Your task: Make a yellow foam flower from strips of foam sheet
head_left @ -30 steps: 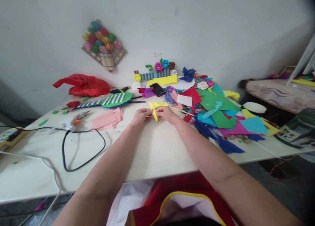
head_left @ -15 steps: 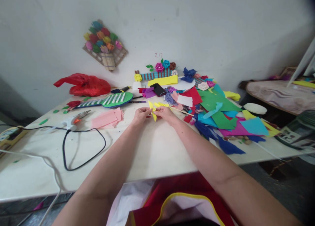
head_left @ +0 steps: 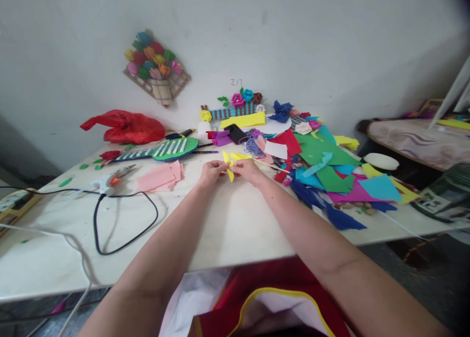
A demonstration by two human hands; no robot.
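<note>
While our left hand [head_left: 213,173] and right hand [head_left: 246,169] pinch a slim, pointed piece of yellow paper [head_left: 225,157] above the tabletop [head_left: 242,224], the likeliest mishap is a rip. Uneven tugging between the hands could split or stretch the piece, and too hard a pinch could crush its shape; its middle, covered by our fingers, is too hidden to judge.

At one o'clock from our grip, yellow strips [head_left: 240,156] lie just beside the right hand, where a brushing knuckle might scatter them. A thin stick [head_left: 273,166] points out toward three o'clock, close enough for that hand to catch and roll, perhaps dragging loose scraps [head_left: 316,148] along with it.

At nine o'clock, beyond a stack of pink paper [head_left: 157,178], sits a glue gun [head_left: 110,180]; we cannot tell whether it is hot. Its black cord [head_left: 157,212] loops out at eight o'clock near our left forearm [head_left: 172,224], and a snag there could drag the gun across the surface.
</note>
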